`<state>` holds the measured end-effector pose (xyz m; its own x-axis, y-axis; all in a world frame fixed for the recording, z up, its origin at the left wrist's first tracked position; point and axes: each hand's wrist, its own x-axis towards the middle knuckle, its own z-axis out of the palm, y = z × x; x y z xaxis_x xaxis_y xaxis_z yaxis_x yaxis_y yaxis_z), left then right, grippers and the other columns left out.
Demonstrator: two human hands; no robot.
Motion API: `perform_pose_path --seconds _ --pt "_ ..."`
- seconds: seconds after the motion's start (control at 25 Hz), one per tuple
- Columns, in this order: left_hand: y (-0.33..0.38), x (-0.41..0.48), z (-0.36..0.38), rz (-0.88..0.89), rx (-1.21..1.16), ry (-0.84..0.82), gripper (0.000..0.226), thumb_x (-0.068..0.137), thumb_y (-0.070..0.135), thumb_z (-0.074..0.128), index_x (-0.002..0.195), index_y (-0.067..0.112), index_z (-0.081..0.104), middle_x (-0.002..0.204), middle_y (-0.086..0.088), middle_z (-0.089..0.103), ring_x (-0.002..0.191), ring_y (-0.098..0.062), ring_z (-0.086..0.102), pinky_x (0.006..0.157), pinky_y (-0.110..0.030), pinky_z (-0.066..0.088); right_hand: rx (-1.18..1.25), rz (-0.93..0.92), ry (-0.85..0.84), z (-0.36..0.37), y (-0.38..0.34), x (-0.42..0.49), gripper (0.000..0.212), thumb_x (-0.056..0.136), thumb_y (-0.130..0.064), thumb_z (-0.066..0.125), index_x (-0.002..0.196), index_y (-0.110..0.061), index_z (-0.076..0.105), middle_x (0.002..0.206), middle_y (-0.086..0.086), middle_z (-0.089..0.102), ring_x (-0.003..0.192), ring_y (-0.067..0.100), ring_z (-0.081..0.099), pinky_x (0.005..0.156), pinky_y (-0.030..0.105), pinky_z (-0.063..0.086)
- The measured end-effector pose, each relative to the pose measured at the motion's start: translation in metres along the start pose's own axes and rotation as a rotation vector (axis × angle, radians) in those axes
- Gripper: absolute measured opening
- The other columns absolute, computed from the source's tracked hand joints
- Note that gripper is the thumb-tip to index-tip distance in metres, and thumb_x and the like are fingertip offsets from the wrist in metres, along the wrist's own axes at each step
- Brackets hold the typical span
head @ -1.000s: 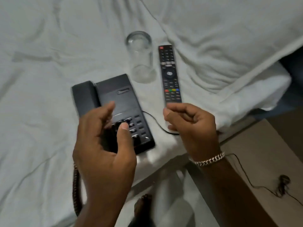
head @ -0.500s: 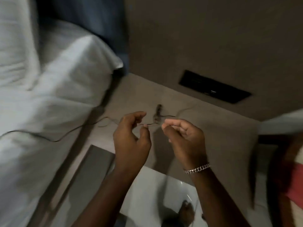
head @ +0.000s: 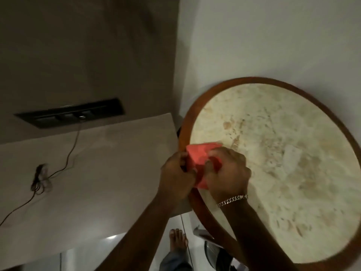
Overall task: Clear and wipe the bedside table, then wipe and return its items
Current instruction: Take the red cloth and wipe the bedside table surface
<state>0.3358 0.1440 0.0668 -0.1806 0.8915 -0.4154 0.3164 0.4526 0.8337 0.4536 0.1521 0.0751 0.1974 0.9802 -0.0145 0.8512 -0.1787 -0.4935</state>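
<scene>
A red cloth [head: 197, 158] lies at the left edge of a round table [head: 293, 173] with a pale stone top and a brown wooden rim. Both hands grip the cloth: my left hand [head: 175, 177] holds its left side over the rim, and my right hand [head: 227, 171], with a chain bracelet at the wrist, presses on its right side. The beige bedside table [head: 97, 182] sits to the left, bare except for a thin black cord [head: 58, 169] with a small bundle. The phone, remote and glass are out of view.
A dark socket panel [head: 72, 115] is set in the brown wall above the bedside table, with the cord running up to it. A white wall rises behind the round table. My bare foot [head: 177, 239] stands on the glossy floor below.
The view swung right from the bed, past the bedside table, to the round table. My hands, which held nothing over the cord, now grip the red cloth.
</scene>
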Motion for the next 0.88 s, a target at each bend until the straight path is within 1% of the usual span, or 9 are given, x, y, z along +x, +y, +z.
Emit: perform_pose_path --seconds 0.08,0.24,0.36,0.48,0.6,0.68,0.76,0.8,0.88 --pt "0.0 0.005 0.019 -0.072 0.008 -0.012 0.045 0.082 0.01 0.069 0.126 0.019 0.06 0.106 0.01 0.06 0.103 -0.013 0.061 0.088 -0.022 0.052 -0.035 0.157 -0.03 0.005 0.019 0.002 0.037 0.085 -0.036 0.061 0.116 -0.017 0.061 0.12 0.012 0.064 0.111 0.036 0.056 0.091 0.047 0.047" --pt "-0.008 0.007 0.006 -0.218 -0.232 0.186 0.044 0.083 0.005 0.065 0.125 0.017 0.063 0.114 -0.002 0.067 0.102 -0.021 0.065 0.09 -0.042 0.057 0.262 0.069 -0.064 0.028 0.003 -0.003 0.041 0.084 -0.017 0.068 0.122 -0.007 0.059 0.113 0.017 0.067 0.103 0.034 0.062 0.087 0.046 0.052" --pt "-0.04 0.023 -0.04 -0.252 -0.33 0.255 0.036 0.082 0.003 0.066 0.115 0.018 0.066 0.11 -0.007 0.069 0.096 -0.022 0.066 0.086 -0.046 0.058 0.387 -0.025 -0.097 0.056 -0.039 -0.008 0.039 0.082 -0.017 0.071 0.119 -0.013 0.061 0.113 0.011 0.069 0.101 0.027 0.064 0.089 0.045 0.054" --pt "-0.09 0.063 -0.094 -0.208 -0.322 0.396 0.028 0.086 0.004 0.062 0.111 0.015 0.067 0.107 -0.014 0.072 0.1 -0.029 0.068 0.095 -0.045 0.055 0.394 -0.071 -0.134 0.112 -0.081 0.011 0.036 0.081 -0.022 0.069 0.116 -0.02 0.061 0.117 0.008 0.068 0.105 0.025 0.063 0.093 0.038 0.051" --pt "-0.142 0.101 -0.127 -0.065 0.018 0.463 0.033 0.09 0.004 0.057 0.122 0.006 0.063 0.121 -0.018 0.067 0.112 -0.031 0.062 0.094 -0.024 0.045 0.276 -0.006 -0.196 0.169 -0.098 0.048 0.032 0.082 -0.018 0.066 0.113 -0.017 0.063 0.119 0.011 0.067 0.112 0.029 0.06 0.096 0.031 0.044" --pt "-0.183 0.12 -0.136 0.043 0.36 0.302 0.044 0.093 0.014 0.054 0.137 0.007 0.052 0.143 -0.018 0.052 0.134 -0.035 0.046 0.109 -0.032 0.035 0.135 0.082 -0.219 0.202 -0.096 0.07 0.029 0.081 -0.016 0.061 0.11 -0.016 0.063 0.121 0.013 0.064 0.114 0.032 0.058 0.097 0.033 0.046" --pt "-0.218 0.127 -0.136 0.114 0.696 0.122 0.065 0.099 0.038 0.04 0.154 0.011 0.02 0.165 -0.012 0.013 0.152 -0.031 0.007 0.123 -0.043 0.006 -0.035 0.025 -0.151 0.223 -0.093 0.079 0.039 0.081 -0.022 0.057 0.118 -0.014 0.06 0.131 0.014 0.056 0.123 0.036 0.049 0.104 0.039 0.042" --pt "-0.231 0.128 -0.134 0.157 0.808 0.118 0.071 0.098 0.047 0.03 0.156 0.012 0.009 0.166 -0.011 0.001 0.153 -0.029 -0.004 0.122 -0.045 -0.002 -0.047 -0.069 -0.138 0.233 -0.095 0.076 0.045 0.082 -0.029 0.057 0.125 -0.015 0.057 0.138 0.013 0.051 0.129 0.035 0.043 0.107 0.042 0.037" --pt "-0.244 0.131 -0.128 0.215 0.931 0.185 0.078 0.096 0.057 0.019 0.156 0.01 0.003 0.166 -0.012 -0.001 0.153 -0.028 -0.004 0.122 -0.049 -0.002 -0.103 -0.215 -0.222 0.253 -0.094 0.064 0.055 0.087 -0.046 0.053 0.136 -0.023 0.048 0.15 0.008 0.041 0.139 0.032 0.032 0.113 0.051 0.028"
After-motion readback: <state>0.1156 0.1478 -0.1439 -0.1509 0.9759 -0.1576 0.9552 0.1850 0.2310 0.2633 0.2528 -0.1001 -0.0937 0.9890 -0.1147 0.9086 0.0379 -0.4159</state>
